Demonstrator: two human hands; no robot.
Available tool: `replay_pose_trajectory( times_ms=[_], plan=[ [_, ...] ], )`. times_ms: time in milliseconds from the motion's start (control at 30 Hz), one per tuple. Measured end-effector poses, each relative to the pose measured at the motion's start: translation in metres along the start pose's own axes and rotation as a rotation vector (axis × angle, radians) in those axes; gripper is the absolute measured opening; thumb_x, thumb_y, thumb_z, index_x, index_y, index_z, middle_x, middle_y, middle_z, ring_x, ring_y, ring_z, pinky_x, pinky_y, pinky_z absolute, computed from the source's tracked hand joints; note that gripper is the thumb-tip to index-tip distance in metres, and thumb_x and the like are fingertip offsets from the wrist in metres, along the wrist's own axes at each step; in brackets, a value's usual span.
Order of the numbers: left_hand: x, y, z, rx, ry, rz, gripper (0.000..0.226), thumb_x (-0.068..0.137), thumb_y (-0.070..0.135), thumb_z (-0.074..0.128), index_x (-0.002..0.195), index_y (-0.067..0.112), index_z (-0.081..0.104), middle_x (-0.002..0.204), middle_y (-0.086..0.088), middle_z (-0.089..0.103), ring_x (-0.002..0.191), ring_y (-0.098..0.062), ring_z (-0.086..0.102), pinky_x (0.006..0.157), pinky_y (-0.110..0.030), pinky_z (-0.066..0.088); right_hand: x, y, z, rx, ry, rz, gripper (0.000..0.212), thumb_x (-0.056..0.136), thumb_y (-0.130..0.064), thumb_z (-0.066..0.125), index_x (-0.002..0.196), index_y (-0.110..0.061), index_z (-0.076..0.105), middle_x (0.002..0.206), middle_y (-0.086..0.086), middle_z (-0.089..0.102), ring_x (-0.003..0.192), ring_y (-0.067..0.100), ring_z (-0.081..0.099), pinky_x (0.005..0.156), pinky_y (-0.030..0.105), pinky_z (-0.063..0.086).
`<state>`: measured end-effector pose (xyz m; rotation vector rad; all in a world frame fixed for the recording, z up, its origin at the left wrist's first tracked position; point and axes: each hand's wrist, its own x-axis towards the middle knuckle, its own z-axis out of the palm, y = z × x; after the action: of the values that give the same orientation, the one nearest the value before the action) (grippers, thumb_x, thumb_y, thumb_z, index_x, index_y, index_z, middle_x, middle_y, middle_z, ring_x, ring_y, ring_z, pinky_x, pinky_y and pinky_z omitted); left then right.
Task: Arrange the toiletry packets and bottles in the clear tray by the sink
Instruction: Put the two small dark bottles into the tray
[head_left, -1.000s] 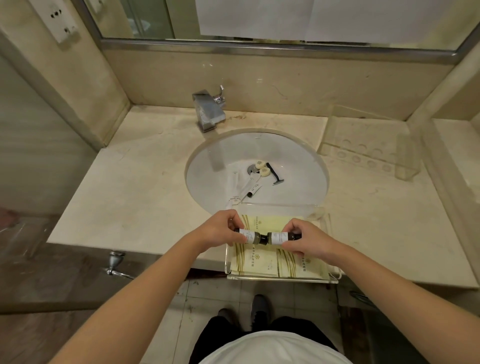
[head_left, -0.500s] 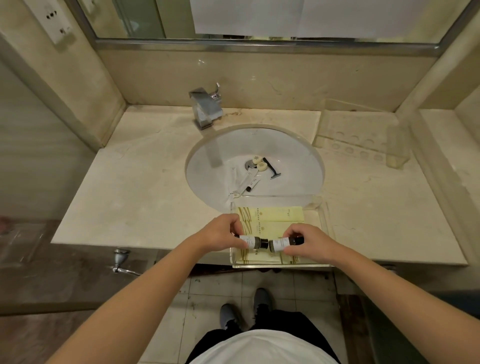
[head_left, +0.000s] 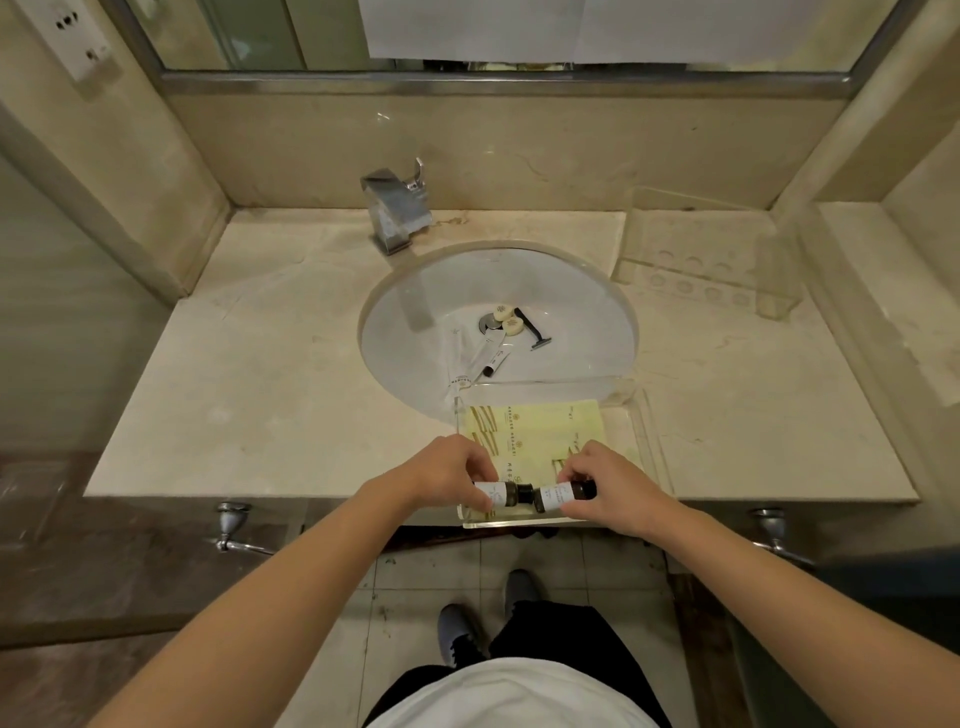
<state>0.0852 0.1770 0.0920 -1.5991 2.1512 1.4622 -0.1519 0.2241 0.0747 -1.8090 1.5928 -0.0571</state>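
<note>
The tray (head_left: 647, 441) sits on the surface (head_left: 270, 384) before the sink (head_left: 415, 291); packets (head_left: 540, 431) lie in it; two bottles (head_left: 506, 493) lie end to end over its front edge; a razor (head_left: 535, 335) lies in the sink.

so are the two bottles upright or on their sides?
On their sides: left bottle and right bottle lie horizontal, end to end, over the clear tray.

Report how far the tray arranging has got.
Done: yellow packets lie flat in the clear tray. In hand: left hand and right hand each hold a small bottle over its front edge. Left: soaps, razor and tubes in the sink.
</note>
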Motion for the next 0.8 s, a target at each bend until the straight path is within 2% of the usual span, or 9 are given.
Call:
replay_pose_trajectory(
  times_ms=[167,333,400,500,567,633,700,800],
  plan=[
    [-0.003,-0.002,0.005,0.128,-0.023,0.023,0.028,0.073,0.021,0.08,0.099,0.014,0.071,0.106,0.001,0.068,0.098,-0.018,0.061,0.085,-0.028,0.05,-0.002,0.002,0.001,-0.016,0.014,0.017,0.024,0.076,-0.037,0.074,0.097,-0.03,0.065,0.098,-0.004,0.049,0.091,0.013,0.051,0.082,0.032,0.05],
    [-0.003,-0.006,0.008,0.184,-0.011,0.047,0.029,0.073,0.024,0.081,0.098,0.016,0.069,0.107,0.001,0.067,0.098,-0.017,0.061,0.086,-0.031,0.052,-0.001,0.0,0.0,-0.013,-0.007,0.011,0.023,0.078,-0.037,0.072,0.099,-0.029,0.068,0.1,-0.003,0.052,0.093,0.013,0.052,0.082,0.028,0.048],
    [-0.003,-0.006,0.006,0.175,-0.012,0.054,0.029,0.072,0.025,0.081,0.096,0.016,0.069,0.104,0.001,0.067,0.097,-0.018,0.061,0.086,-0.032,0.053,-0.001,0.0,-0.001,-0.004,-0.009,0.009,0.023,0.079,-0.036,0.073,0.1,-0.028,0.069,0.099,-0.004,0.053,0.092,0.011,0.052,0.079,0.023,0.046],
    [-0.001,-0.006,0.001,0.143,0.001,0.067,0.022,0.07,0.026,0.082,0.082,0.021,0.065,0.094,0.001,0.067,0.089,-0.016,0.061,0.078,-0.03,0.05,-0.002,-0.001,-0.005,0.035,0.03,0.005,0.022,0.08,-0.033,0.072,0.1,-0.024,0.069,0.096,-0.006,0.055,0.085,0.007,0.054,0.07,0.015,0.041],
    [0.0,-0.006,-0.002,0.122,0.041,0.082,0.021,0.071,0.027,0.081,0.077,0.024,0.061,0.087,0.002,0.065,0.081,-0.014,0.059,0.073,-0.027,0.048,-0.001,-0.001,-0.008,0.061,0.087,0.015,0.017,0.083,-0.028,0.068,0.098,-0.021,0.069,0.096,-0.004,0.059,0.085,0.011,0.057,0.072,0.019,0.047],
    [0.002,-0.006,-0.005,0.094,0.116,0.095,0.016,0.075,0.025,0.076,0.081,0.02,0.063,0.088,0.001,0.066,0.082,-0.016,0.061,0.075,-0.028,0.05,0.001,0.001,-0.011,0.041,0.175,0.037,0.014,0.086,-0.026,0.063,0.098,-0.022,0.068,0.097,-0.003,0.059,0.088,0.013,0.059,0.078,0.027,0.051],
    [0.006,-0.007,-0.009,0.088,0.208,0.1,0.012,0.08,0.023,0.07,0.089,0.017,0.065,0.094,-0.001,0.067,0.088,-0.019,0.063,0.079,-0.03,0.051,0.004,0.006,-0.014,-0.012,0.281,0.08,0.019,0.089,-0.026,0.059,0.106,-0.023,0.066,0.102,-0.005,0.056,0.091,0.014,0.059,0.078,0.03,0.051],
    [0.011,-0.005,-0.011,0.136,0.283,0.098,0.021,0.083,0.024,0.067,0.103,0.017,0.068,0.102,-0.001,0.062,0.094,-0.017,0.06,0.085,-0.03,0.05,0.01,0.011,-0.019,-0.105,0.304,0.198,0.035,0.089,-0.025,0.057,0.125,-0.024,0.056,0.123,-0.002,0.05,0.096,0.016,0.059,0.074,0.031,0.05]
  ],
)
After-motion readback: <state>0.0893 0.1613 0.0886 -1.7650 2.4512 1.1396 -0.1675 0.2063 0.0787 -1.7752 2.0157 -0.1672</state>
